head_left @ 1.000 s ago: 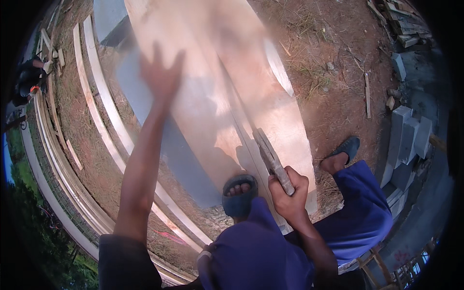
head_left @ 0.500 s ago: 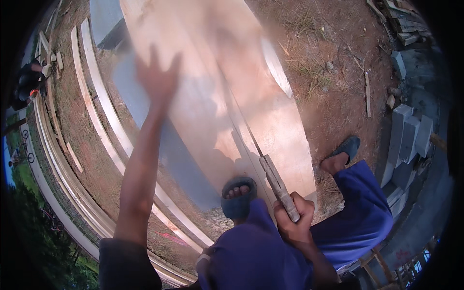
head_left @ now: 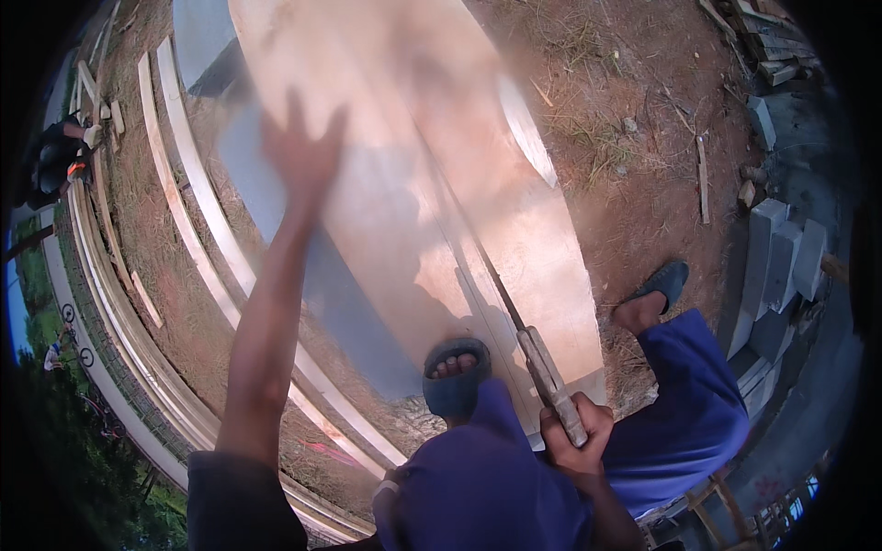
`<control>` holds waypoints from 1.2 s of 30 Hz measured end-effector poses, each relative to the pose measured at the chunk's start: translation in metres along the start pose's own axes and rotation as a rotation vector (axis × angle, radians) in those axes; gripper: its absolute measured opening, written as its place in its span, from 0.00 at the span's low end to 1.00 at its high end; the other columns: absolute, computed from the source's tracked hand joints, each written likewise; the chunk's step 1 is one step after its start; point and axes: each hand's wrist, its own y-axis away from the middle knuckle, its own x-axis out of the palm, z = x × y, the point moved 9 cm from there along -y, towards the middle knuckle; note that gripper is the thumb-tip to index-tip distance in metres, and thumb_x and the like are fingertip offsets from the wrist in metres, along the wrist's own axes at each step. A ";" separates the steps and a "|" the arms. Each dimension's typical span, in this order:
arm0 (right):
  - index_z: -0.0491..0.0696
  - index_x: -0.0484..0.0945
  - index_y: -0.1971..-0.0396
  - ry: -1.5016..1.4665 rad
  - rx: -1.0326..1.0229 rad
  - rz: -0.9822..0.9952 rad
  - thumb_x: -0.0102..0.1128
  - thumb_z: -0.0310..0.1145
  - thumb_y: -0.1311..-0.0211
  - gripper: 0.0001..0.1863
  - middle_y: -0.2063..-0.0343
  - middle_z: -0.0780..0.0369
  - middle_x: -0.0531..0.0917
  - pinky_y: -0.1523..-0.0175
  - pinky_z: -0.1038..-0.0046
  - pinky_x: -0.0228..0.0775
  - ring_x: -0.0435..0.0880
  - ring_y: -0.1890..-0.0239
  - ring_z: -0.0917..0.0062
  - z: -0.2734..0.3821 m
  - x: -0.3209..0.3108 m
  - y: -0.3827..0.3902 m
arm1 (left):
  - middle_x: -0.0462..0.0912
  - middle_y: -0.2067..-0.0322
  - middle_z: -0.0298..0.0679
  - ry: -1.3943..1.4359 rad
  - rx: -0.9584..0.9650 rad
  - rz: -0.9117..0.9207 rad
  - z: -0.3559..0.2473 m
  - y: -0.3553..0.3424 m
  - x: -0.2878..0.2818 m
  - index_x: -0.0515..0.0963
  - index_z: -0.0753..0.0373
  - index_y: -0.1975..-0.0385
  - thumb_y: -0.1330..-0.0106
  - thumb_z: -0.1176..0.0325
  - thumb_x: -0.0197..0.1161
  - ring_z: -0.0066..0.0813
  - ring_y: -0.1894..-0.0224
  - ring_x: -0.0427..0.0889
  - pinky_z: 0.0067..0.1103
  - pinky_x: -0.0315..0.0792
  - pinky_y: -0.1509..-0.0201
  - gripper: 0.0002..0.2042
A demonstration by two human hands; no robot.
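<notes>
A wide light-brown sheet of board (head_left: 542, 275), likely plywood, stretches away in front of me. My right hand (head_left: 581, 439) is wrapped round the worn handle of a handsaw (head_left: 551, 384). The saw's thin blade slants up and left over the sheet, along a long line in it; haze blurs the far end of the blade. My left hand (head_left: 308, 161) has its fingers spread on the sheet's left side, slightly blurred. One slippered foot (head_left: 455, 372) of mine is planted on the sheet's near end.
A grey-blue panel (head_left: 344, 303) lies at the sheet's left edge. Long timber strips (head_left: 197, 184) rest on the dirt farther left. Pale blocks (head_left: 767, 253) are stacked at right, and my other foot (head_left: 663, 286) stands on the ground. At far left is another person (head_left: 60, 156).
My right hand has drawn the saw back toward me and slightly right. My left hand stays in nearly the same place. A cyclist shows more clearly at the far left.
</notes>
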 end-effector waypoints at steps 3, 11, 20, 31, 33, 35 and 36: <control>0.38 0.73 0.79 -0.119 0.023 0.028 0.62 0.27 0.40 0.12 0.87 0.62 0.75 0.75 0.74 0.66 0.71 0.80 0.87 0.009 0.069 -0.115 | 0.50 0.27 0.66 -0.038 0.016 0.005 0.007 0.001 0.007 0.58 0.54 0.25 0.37 0.37 0.62 0.61 0.23 0.46 0.53 0.36 0.23 0.44; 0.40 0.75 0.80 -0.038 -0.113 0.021 0.65 0.22 0.46 0.08 0.87 0.61 0.77 0.76 0.76 0.69 0.77 0.82 0.85 -0.018 0.025 -0.024 | 0.49 0.27 0.67 0.033 -0.024 0.012 0.011 0.004 0.002 0.58 0.56 0.25 0.35 0.37 0.60 0.61 0.23 0.46 0.53 0.35 0.22 0.43; 0.38 0.73 0.78 -0.067 -0.119 -0.046 0.62 0.30 0.39 0.13 0.87 0.59 0.74 0.76 0.72 0.65 0.69 0.81 0.84 0.012 0.085 -0.158 | 0.50 0.27 0.67 0.008 0.042 -0.008 -0.002 -0.001 0.010 0.60 0.58 0.25 0.35 0.38 0.60 0.62 0.23 0.47 0.56 0.36 0.24 0.43; 0.41 0.71 0.84 0.011 -0.007 -0.013 0.64 0.20 0.48 0.11 0.89 0.63 0.75 0.76 0.78 0.68 0.76 0.82 0.88 -0.014 0.001 0.014 | 0.51 0.28 0.67 0.024 0.009 -0.014 0.018 0.007 0.001 0.60 0.59 0.26 0.34 0.39 0.60 0.62 0.23 0.47 0.57 0.35 0.24 0.42; 0.40 0.72 0.82 -0.148 0.070 -0.003 0.63 0.21 0.46 0.10 0.87 0.62 0.77 0.76 0.77 0.67 0.75 0.82 0.87 -0.015 0.041 -0.052 | 0.51 0.28 0.67 0.037 0.031 -0.019 0.005 0.000 0.006 0.60 0.59 0.26 0.34 0.39 0.60 0.62 0.23 0.47 0.57 0.35 0.24 0.42; 0.37 0.75 0.77 -0.084 0.013 0.035 0.61 0.29 0.41 0.11 0.85 0.60 0.77 0.73 0.72 0.67 0.75 0.79 0.84 0.014 0.085 -0.139 | 0.51 0.28 0.67 0.040 0.012 -0.010 0.005 0.001 0.008 0.60 0.59 0.26 0.34 0.39 0.60 0.61 0.23 0.47 0.57 0.35 0.24 0.42; 0.37 0.76 0.75 -0.019 -0.060 -0.027 0.61 0.30 0.40 0.11 0.85 0.59 0.76 0.73 0.71 0.67 0.74 0.79 0.84 0.019 0.085 -0.167 | 0.51 0.28 0.67 0.062 0.033 -0.024 -0.007 -0.001 0.008 0.60 0.58 0.25 0.34 0.39 0.60 0.61 0.23 0.47 0.57 0.35 0.24 0.42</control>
